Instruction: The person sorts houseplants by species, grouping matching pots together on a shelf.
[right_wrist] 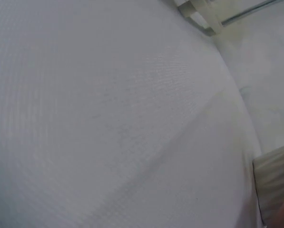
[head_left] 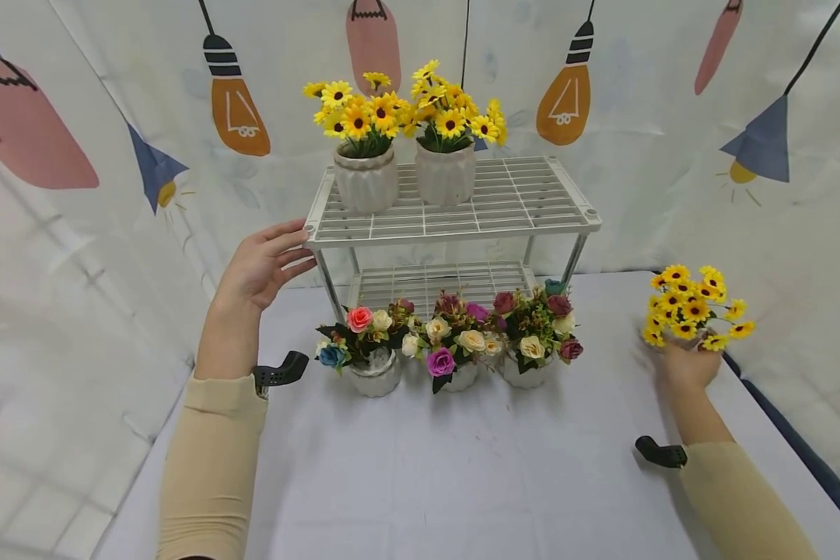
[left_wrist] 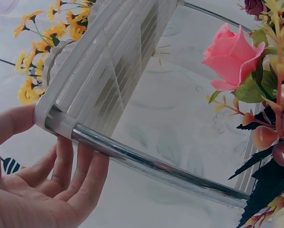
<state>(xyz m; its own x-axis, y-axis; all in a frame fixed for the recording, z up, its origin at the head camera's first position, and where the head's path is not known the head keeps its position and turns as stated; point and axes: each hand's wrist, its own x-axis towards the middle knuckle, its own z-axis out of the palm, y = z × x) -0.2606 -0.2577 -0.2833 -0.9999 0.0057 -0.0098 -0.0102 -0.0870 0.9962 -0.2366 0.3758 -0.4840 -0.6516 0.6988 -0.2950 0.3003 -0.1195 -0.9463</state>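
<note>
A white two-tier rack (head_left: 518, 194) stands on the table. Two white pots of yellow sunflowers (head_left: 366, 183) (head_left: 446, 173) sit on the left half of its top shelf. My left hand (head_left: 280, 249) lies with straight fingers against the shelf's front-left corner. In the left wrist view the fingers (left_wrist: 70, 161) touch the corner and the chrome leg (left_wrist: 146, 164). At the right, my right hand (head_left: 682, 362) grips a third sunflower pot low over the table. Its flowers (head_left: 689, 307) show above the hand. A ribbed edge of that pot (right_wrist: 274, 183) shows in the right wrist view.
Three small pots of mixed roses (head_left: 374, 373) (head_left: 458, 377) (head_left: 525, 373) stand in a row before the rack; a pink rose (left_wrist: 232, 54) is close to my left hand. The white tablecloth (head_left: 462, 467) covers the table. A printed curtain (head_left: 672, 155) hangs behind and at both sides.
</note>
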